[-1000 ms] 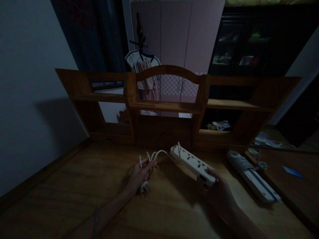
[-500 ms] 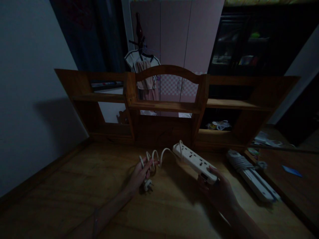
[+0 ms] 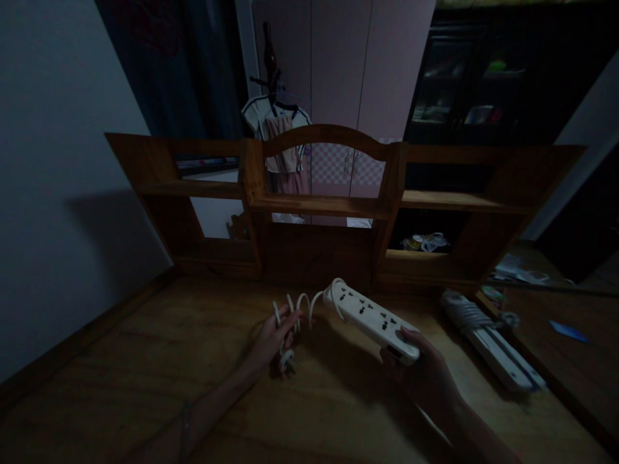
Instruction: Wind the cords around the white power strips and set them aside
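My right hand (image 3: 420, 367) grips the near end of a white power strip (image 3: 370, 318), thumb on top, with its sockets facing up. The strip is tilted, its far end pointing left and away from me. From that far end a white cord (image 3: 304, 303) runs in loose coils to my left hand (image 3: 275, 335), whose fingers are closed around it. Below the left fingers hangs the plug (image 3: 287, 362), its pins showing. Both hands are over the wooden desktop (image 3: 193, 361).
A wooden shelf unit (image 3: 319, 206) stands along the back of the desk. To the right lies a second white power strip (image 3: 503, 361) with a grey cord (image 3: 464, 312) wound round it. A blue card (image 3: 567, 330) lies on the lower brown surface farther right. A wall (image 3: 72, 193) borders the left.
My right hand has moved the power strip slightly left, nearer my left hand, and the strip's top faces me a little more. The left hand and plug have barely moved.
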Motion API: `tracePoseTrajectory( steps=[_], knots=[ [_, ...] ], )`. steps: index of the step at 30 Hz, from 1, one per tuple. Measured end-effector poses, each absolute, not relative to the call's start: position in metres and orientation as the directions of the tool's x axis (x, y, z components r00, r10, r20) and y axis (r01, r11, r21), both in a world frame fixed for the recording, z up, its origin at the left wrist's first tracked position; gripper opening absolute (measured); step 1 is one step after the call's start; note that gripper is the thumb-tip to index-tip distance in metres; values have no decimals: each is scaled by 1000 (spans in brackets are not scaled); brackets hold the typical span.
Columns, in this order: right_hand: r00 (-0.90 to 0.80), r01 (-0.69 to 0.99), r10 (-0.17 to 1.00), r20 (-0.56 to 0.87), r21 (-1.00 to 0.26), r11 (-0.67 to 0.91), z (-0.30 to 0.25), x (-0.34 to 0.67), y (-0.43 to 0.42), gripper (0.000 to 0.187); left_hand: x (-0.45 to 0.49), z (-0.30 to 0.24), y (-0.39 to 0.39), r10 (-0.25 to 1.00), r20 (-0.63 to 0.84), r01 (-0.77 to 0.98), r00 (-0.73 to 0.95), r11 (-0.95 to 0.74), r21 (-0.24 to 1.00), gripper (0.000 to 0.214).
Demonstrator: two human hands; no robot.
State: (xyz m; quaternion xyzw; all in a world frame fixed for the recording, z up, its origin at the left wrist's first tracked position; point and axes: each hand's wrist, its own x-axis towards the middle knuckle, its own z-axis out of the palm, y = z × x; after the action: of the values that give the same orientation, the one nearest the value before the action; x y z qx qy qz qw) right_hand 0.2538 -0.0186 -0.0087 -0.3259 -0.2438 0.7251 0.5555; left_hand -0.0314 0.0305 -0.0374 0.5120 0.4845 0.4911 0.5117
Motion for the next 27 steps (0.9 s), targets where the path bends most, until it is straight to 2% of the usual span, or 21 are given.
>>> tracePoseTrajectory(
  steps=[6,10,18,23,27],
  knots=[
    [-141,-590,961,-236,-760,-273,-17,255,-16,21,-34,-38,31,990,12,48,138,-18,999,41],
    [-148,-573,952,-268,-761,-303,-19,255,-18,24,-32,-37,31,988,41,7,151,-43,999,40],
    [-103,-580,946,-308,-754,-309,-12,252,-22,22,-29,-35,32,997,25,31,79,-27,999,45],
    [-105,-584,939,-326,-744,-324,-12,253,-20,24,-30,-33,31,995,26,20,93,-28,999,39],
    [-78,-591,932,-353,-737,-329,-13,254,-20,23,-31,-34,29,996,-10,99,87,2,995,35]
  ],
)
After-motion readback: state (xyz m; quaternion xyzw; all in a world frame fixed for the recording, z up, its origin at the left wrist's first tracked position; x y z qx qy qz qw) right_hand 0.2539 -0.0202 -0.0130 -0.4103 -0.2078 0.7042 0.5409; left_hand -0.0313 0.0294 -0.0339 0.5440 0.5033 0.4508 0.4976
